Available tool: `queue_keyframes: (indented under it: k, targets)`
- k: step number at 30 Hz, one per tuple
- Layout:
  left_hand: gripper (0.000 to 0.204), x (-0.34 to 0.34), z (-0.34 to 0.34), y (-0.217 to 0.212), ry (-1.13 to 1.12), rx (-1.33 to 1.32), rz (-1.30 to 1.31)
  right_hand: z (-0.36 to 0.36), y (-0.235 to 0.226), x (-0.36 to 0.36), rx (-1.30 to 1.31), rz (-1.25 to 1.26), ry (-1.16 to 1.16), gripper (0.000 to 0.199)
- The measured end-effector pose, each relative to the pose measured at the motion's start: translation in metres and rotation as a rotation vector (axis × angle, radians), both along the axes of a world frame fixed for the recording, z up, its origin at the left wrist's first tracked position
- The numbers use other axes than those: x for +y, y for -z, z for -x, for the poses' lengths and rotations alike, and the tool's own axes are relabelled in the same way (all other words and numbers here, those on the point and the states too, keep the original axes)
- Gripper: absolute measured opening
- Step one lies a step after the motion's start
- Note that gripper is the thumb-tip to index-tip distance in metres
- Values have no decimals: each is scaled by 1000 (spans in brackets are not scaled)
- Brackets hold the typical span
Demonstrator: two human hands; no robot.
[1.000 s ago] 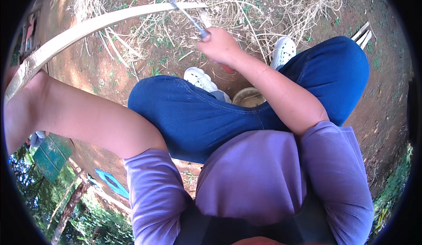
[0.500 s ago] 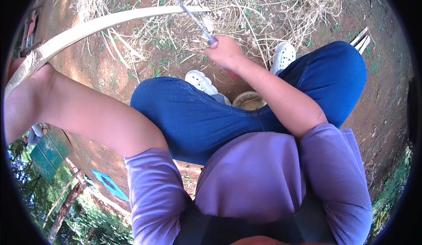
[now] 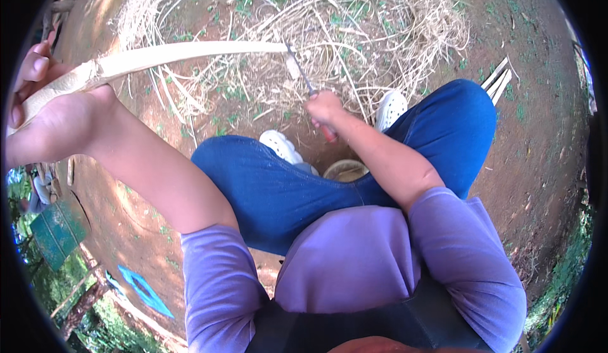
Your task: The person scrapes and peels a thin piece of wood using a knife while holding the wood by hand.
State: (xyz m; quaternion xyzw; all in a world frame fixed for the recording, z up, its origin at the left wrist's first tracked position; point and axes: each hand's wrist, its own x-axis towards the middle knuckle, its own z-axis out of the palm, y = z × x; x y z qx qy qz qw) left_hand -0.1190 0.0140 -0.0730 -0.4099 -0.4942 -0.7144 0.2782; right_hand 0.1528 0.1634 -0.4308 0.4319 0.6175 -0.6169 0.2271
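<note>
At the far left, my left hand (image 3: 75, 113) is closed around the thick end of a long, pale split bamboo strip (image 3: 158, 54) with a knobby node beside the fingers. The strip arches across to the middle, above the ground. There, my right hand (image 3: 323, 108) grips a knife by its red handle (image 3: 329, 134). Its thin dark blade (image 3: 300, 69) points up and away, with its tip at the strip's far end; whether they touch I cannot tell. A small pale sliver (image 3: 293, 67) shows next to the blade.
Heaps of curly pale shavings (image 3: 405, 20) cover the reddish dirt beyond my feet. A round bowl-like container (image 3: 345, 170) sits between my legs. Several split sticks (image 3: 497, 82) lie right of my knee. A green panel (image 3: 58, 232) and blue frame (image 3: 144, 291) are at lower left.
The knife has come back toward me, its blade no longer reaching well past the strip. My left hand has moved farther from my body, and more of its fingers show.
</note>
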Motion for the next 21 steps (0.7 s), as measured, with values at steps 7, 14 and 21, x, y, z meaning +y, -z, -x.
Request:
queue_keyframes:
  k: [7,14,21]
  targets:
    - [58,10,-14,4,-155,-10,21,21,-51,-10,463,-353,-139,16]
    - [59,-12,-11,12,-94,-71,-20,-10,63,44,-141,-1,-21,17]
    - [83,-46,25,23,-16,-60,-16,13,34,10,-24,206,198,16]
